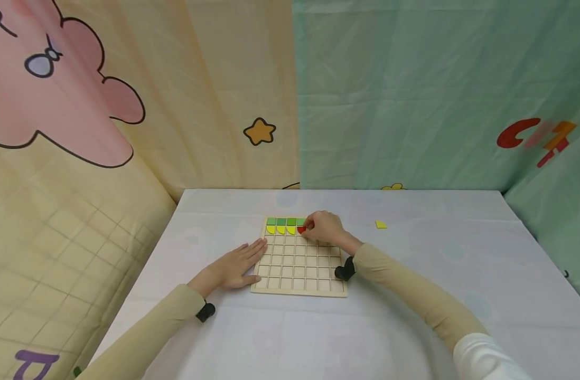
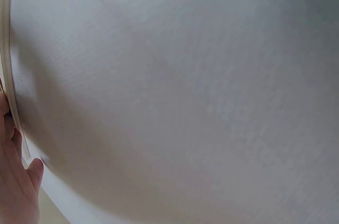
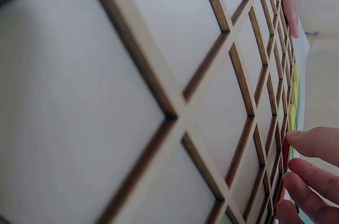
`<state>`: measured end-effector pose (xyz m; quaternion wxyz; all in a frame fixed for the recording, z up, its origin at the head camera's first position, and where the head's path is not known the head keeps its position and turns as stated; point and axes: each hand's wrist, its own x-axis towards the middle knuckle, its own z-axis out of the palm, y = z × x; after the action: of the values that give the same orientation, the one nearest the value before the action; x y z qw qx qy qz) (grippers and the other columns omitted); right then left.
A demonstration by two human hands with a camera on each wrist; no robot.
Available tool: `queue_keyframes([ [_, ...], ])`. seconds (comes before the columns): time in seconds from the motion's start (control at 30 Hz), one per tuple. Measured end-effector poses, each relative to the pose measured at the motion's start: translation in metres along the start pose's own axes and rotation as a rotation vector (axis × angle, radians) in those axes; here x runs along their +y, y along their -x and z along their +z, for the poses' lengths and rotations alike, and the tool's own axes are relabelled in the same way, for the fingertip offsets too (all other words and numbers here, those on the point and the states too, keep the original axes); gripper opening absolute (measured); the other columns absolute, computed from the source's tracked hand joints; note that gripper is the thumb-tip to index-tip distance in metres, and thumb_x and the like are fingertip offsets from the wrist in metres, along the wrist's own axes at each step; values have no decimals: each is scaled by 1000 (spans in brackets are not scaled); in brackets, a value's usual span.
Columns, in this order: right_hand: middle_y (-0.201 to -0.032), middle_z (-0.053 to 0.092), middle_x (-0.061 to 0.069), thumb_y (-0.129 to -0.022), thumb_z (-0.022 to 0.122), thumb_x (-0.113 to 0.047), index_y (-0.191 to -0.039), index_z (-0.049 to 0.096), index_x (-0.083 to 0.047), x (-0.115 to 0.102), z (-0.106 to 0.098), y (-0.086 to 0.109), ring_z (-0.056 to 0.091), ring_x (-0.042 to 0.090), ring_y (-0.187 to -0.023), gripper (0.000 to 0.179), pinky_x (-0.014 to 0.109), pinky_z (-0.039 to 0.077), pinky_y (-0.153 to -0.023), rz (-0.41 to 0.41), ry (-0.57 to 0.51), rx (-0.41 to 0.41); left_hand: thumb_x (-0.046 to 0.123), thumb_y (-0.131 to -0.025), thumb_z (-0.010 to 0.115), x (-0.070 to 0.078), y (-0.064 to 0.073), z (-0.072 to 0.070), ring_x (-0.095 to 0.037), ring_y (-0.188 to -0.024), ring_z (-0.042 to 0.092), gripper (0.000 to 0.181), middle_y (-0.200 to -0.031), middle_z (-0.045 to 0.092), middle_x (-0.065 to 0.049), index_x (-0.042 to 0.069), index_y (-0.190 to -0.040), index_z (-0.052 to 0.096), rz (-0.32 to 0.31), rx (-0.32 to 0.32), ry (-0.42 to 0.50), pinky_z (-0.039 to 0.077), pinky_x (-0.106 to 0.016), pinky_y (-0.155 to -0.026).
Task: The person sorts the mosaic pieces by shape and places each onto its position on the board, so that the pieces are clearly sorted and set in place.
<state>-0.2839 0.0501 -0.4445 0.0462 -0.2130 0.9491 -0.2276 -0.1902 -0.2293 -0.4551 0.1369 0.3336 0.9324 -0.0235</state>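
Observation:
A wooden grid board lies on the table. Green square tiles fill several cells of its far row, and yellow quarter-round tiles sit in the row below. Beside these yellow ones is a red tile, partly covered by my right hand, whose curled thumb and fingertips hold it at the board. In the right wrist view the thumb and fingers meet a thin red edge low on the grid. My left hand rests with fingers extended against the board's left edge; the left wrist view catches only part of it.
A single yellow tile lies on the white tablecloth to the right of the board. Patterned curtains hang behind the table and along its sides. Black wrist cameras sit on both forearms, the right one over the board's edge.

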Motion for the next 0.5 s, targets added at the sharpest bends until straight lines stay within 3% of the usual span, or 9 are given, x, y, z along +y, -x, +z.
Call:
queue_keyframes([
  [0.5, -87, 72, -3, -83, 75, -31, -94, 76, -16, -1, 3, -5, 61, 11, -74, 18, 24, 46, -60, 43, -22, -3, 51, -98, 40, -1, 0, 0, -24, -151, 7, 80, -163, 5, -9, 4, -154, 8, 7, -4, -2, 18, -44, -121],
])
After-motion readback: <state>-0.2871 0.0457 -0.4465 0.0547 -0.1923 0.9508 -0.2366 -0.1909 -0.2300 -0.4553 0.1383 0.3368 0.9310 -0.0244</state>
